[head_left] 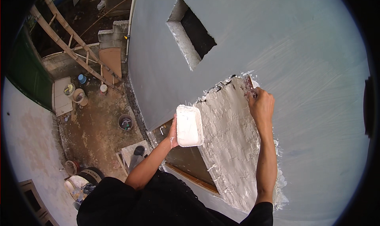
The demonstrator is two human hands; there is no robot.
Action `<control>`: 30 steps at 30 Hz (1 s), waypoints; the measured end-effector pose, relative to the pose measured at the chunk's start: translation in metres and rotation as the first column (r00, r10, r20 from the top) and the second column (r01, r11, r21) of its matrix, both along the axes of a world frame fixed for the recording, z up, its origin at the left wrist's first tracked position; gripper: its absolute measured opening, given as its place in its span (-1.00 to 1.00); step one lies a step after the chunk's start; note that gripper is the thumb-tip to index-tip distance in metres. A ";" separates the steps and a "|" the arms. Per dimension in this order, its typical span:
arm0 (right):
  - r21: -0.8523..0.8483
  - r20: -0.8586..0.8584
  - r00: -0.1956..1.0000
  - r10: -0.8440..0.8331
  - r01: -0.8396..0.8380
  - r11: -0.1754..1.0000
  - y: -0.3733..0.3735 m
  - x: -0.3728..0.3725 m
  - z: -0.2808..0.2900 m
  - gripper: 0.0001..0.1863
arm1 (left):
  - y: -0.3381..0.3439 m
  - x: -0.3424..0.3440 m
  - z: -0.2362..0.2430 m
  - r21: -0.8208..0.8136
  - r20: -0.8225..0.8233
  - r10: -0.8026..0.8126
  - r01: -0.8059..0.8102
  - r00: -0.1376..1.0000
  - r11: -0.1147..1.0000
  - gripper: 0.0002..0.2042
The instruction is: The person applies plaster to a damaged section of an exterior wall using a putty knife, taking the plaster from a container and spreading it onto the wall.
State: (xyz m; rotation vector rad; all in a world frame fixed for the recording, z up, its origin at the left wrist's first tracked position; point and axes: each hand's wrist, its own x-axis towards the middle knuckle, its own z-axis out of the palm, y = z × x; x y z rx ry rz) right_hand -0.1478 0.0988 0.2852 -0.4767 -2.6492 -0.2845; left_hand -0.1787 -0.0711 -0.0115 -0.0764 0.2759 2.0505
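Observation:
My left hand [173,134] holds a white rectangular tray [189,125] smeared with white putty, out from the wall at chest height. My right hand [261,104] is raised against the grey wall [301,47] and grips a scraper blade [249,82], pressed at the upper right corner of a rough unfinished plaster patch [231,139]. White putty is smeared along the edge of the patch near the blade and lower down on the right.
A rectangular opening [192,32] is cut into the wall above. Far below on the dirt ground stand several buckets [126,122], a bamboo ladder [71,40], concrete blocks [113,34] and a white board [61,97]. A wooden ledge [190,177] runs below the patch.

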 end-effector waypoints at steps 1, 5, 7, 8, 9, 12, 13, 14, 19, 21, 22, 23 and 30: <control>-0.012 -0.008 0.999 -0.032 0.032 0.999 -0.003 0.004 -0.001 -0.82 | -0.001 0.000 0.002 0.000 -0.001 0.012 -0.012 1.000 1.000 -0.21; -0.054 -0.006 0.993 -0.116 0.115 0.992 -0.012 0.023 0.003 -0.83 | -0.006 -0.002 0.000 0.026 0.000 0.004 -0.004 1.000 1.000 -0.22; -0.058 -0.016 0.994 -0.110 0.109 0.992 -0.014 0.033 0.006 -0.83 | -0.006 -0.004 -0.005 0.060 0.037 0.011 -0.013 0.999 0.998 -0.24; -0.062 -0.026 0.994 -0.108 0.107 0.992 -0.014 0.038 0.007 -0.83 | -0.006 -0.004 -0.005 0.060 0.037 0.012 -0.014 0.999 0.998 -0.24; -0.087 -0.051 0.994 -0.094 0.089 0.992 -0.014 0.043 0.007 -0.82 | -0.006 -0.004 -0.005 0.057 0.024 0.014 -0.016 1.000 0.998 -0.23; -0.157 0.007 0.983 -0.183 0.182 0.971 -0.027 0.059 0.022 -0.82 | -0.008 -0.006 -0.003 0.049 0.014 0.016 -0.017 1.000 0.999 -0.21; -0.164 -0.041 0.992 -0.123 0.115 0.980 -0.029 0.066 0.022 -0.80 | -0.008 -0.006 -0.002 0.047 0.015 0.016 -0.016 1.000 0.999 -0.20; -0.172 -0.039 0.992 -0.123 0.115 0.978 -0.033 0.073 0.021 -0.80 | -0.009 -0.006 -0.003 0.039 0.016 0.016 -0.017 1.000 0.999 -0.20; -0.644 -0.049 0.998 -0.042 0.001 0.765 -0.044 0.089 -0.029 -0.87 | -0.009 -0.004 -0.007 -0.010 -0.015 0.034 -0.034 0.999 0.999 -0.19; -0.779 -0.056 0.998 -0.033 -0.023 0.627 -0.048 0.089 -0.066 -0.91 | -0.008 -0.003 -0.005 0.006 -0.023 0.018 -0.018 1.000 1.000 -0.19; -0.817 -0.082 0.996 -0.028 -0.051 0.574 -0.046 0.092 -0.088 -0.92 | -0.007 -0.001 -0.004 0.027 -0.027 0.013 -0.012 1.000 1.000 -0.19; -0.821 -0.087 0.996 -0.035 -0.052 0.569 -0.044 0.095 -0.107 -0.92 | -0.005 0.000 -0.006 0.021 -0.032 0.006 -0.005 0.999 1.000 -0.19; -0.700 -0.151 0.982 -0.113 -0.026 0.713 -0.068 0.094 -0.132 -0.88 | -0.001 0.012 -0.019 -0.035 -0.040 0.035 -0.037 0.999 0.999 -0.21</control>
